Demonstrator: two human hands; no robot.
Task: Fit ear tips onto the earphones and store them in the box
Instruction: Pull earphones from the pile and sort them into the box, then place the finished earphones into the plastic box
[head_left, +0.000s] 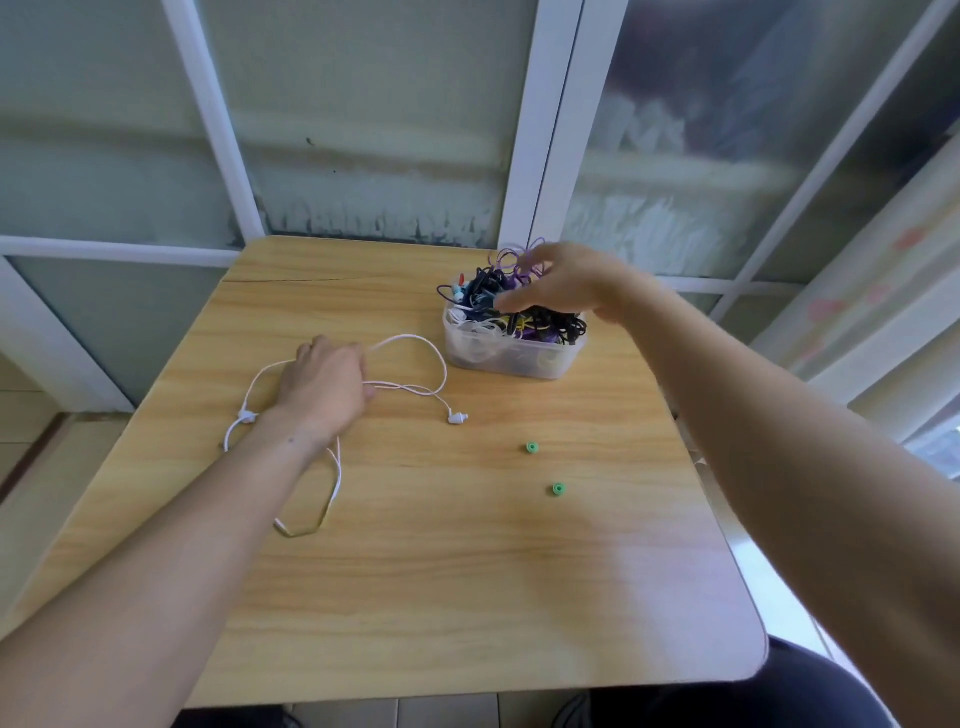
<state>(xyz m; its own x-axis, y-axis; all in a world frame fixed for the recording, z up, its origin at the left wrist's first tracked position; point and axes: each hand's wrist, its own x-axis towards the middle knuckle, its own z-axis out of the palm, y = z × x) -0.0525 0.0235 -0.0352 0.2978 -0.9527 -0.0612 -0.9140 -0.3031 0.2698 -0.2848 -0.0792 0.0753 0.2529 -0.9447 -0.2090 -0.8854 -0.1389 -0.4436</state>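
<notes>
White earphones (410, 364) lie loose on the counter (467, 571), cable looped left of centre. Left hand (324, 384) rests on the cable, fingers curled down over it; whether they actually pinch the cord cannot be told from this angle. One bare earbud (457, 417) lies just right of that hand, its long axis roughly left-right, nozzle end toward the right. Two green ear tips (531, 447) sit further right and nearer the person, apart from each other and from the bud. Right hand (561, 286) hovers over the clear box (511, 348) of tangled cables, fingers loosely bent, seemingly holding nothing. Judgement: tips not yet fitted. The nearer tip lies right and slightly below the bud, so the right hand is better placed to fetch it while the left steadies the cord.
</notes>
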